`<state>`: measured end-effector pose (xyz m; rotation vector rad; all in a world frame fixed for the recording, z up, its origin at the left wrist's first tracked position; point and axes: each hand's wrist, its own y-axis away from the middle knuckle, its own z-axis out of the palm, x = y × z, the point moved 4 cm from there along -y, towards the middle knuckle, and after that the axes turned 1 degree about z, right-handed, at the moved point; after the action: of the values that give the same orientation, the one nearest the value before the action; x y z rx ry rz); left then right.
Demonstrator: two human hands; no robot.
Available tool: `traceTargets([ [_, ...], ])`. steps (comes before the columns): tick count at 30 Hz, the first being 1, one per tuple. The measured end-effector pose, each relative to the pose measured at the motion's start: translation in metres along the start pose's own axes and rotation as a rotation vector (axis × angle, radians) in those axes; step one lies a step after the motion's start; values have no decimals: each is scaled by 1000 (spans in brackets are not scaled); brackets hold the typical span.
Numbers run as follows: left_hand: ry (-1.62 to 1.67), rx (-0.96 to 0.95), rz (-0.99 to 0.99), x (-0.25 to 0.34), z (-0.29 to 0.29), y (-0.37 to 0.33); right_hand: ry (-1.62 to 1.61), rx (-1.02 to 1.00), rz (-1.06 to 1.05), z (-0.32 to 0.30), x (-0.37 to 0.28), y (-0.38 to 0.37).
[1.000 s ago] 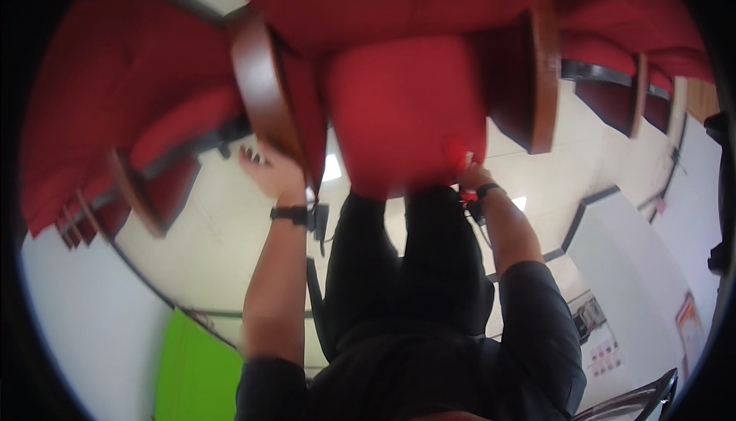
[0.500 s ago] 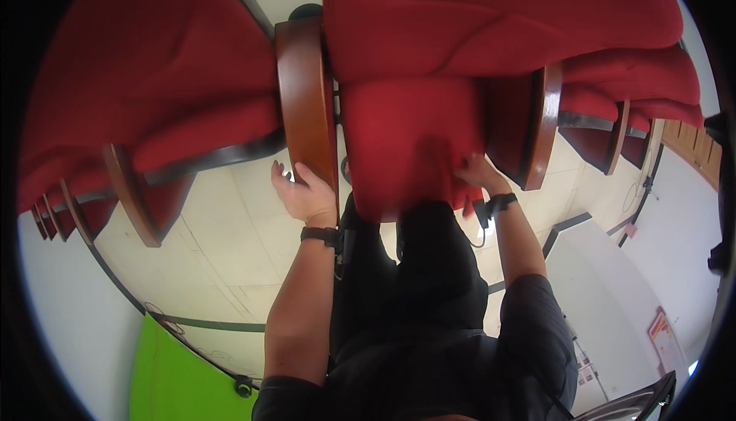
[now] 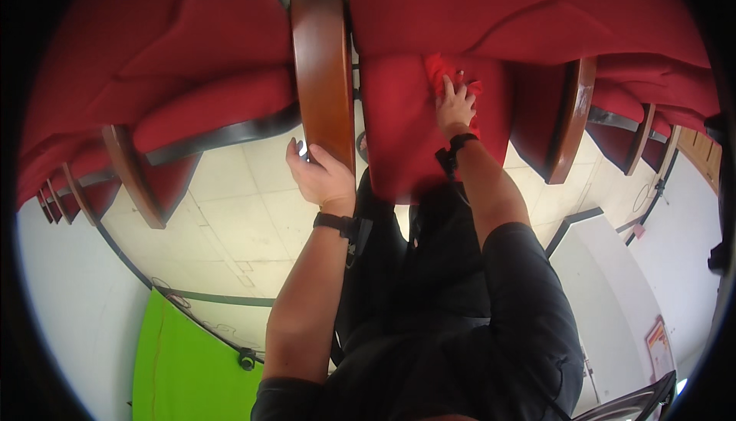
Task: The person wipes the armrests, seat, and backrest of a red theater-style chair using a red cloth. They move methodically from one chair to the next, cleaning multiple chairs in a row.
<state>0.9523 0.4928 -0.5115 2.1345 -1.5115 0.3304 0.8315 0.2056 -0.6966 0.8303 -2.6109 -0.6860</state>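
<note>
On the red seat cushion [image 3: 395, 137] of the chair in front of me, my right hand [image 3: 458, 109] presses a crumpled bright red cloth [image 3: 437, 68]. Folds of the cloth stick out past the fingers toward the backrest and on the right side. My left hand [image 3: 326, 179] rests against the near end of the brown wooden armrest [image 3: 322, 60], its thumb and fingers apart with nothing between them. Dark bands with small devices are strapped on both wrists. Above the seat rises the red backrest [image 3: 529, 7].
More red chairs [image 3: 215, 110] with wooden armrests run off to the left, and others [image 3: 621, 95] to the right. Pale floor tiles [image 3: 238, 214] show at left. A bright green panel [image 3: 192, 360] stands at lower left, a white cabinet-like block [image 3: 598, 283] at lower right.
My right hand has moved from the seat's front right edge up and inward toward the backrest, taking the cloth along. My left hand stays by the armrest; the whole view has shifted slightly.
</note>
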Motion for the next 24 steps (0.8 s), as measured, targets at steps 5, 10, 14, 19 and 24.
traceTargets([
  [5, 13, -2, -5, 1, -2, 3, -109, -101, -52, 14, 15, -10],
  [10, 57, 26, 32, -9, 1, 2, 44, -137, -287, 28, 19, -10],
  [14, 165, 111, 343, -6, -9, 23, 52, -295, -254, 20, 20, -8],
  [19, -22, -593, 825, 30, 25, 123, 57, -364, -304, -15, 2, -40],
  [24, -186, -595, 773, 44, 54, 139, 100, -485, -322, -31, -14, -57],
])
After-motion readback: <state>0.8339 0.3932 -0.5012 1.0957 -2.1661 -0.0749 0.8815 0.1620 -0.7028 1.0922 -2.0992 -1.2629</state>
